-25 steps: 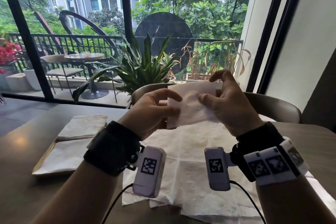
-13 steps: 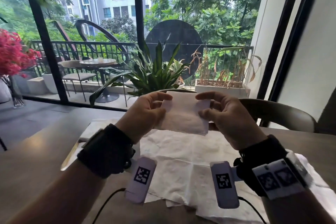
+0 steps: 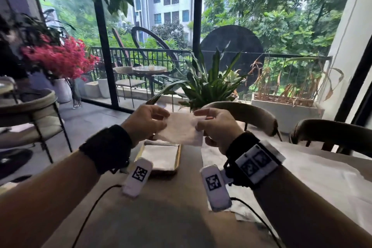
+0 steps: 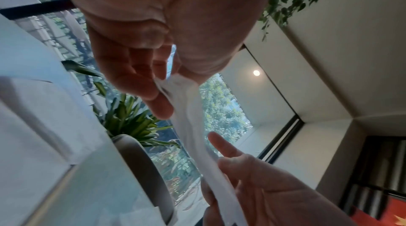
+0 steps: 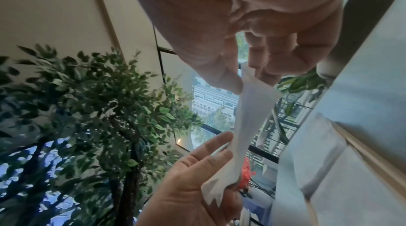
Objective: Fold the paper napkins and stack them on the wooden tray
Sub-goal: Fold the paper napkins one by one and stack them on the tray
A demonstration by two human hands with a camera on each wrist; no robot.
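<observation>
Here the left hand (image 3: pixel 145 125) and the right hand (image 3: pixel 216 128) lift one folded napkin (image 3: pixel 181 130) clear of the table (image 3: pixel 171 217), each pinching an end between thumb and curled fingers. The head view shows its flat white face, a rectangle with its long axis running left to right between the hands, the lower edge tipped toward the camera. The wrist views give only its thin edge: from the left wrist the napkin (image 4: pixel 189 125) is a narrow band running from the near fingertips (image 4: pixel 158 108) down to the other hand (image 4: pixel 263 186), and from the right wrist a similar band (image 5: pixel 248 117) runs to the left hand (image 5: pixel 193 186), where a ragged corner sticks out.

Going left to right on the table, the wooden tray (image 3: pixel 178 159) lies just below the held napkin with folded napkins (image 3: pixel 159 156) already on it, then unfolded napkins (image 3: pixel 312 177) spread at the right. The left wrist partly covers the tray's near-left corner. Chairs (image 3: pixel 247 115) stand behind the table, with potted plants (image 3: pixel 205 84) by the window.
</observation>
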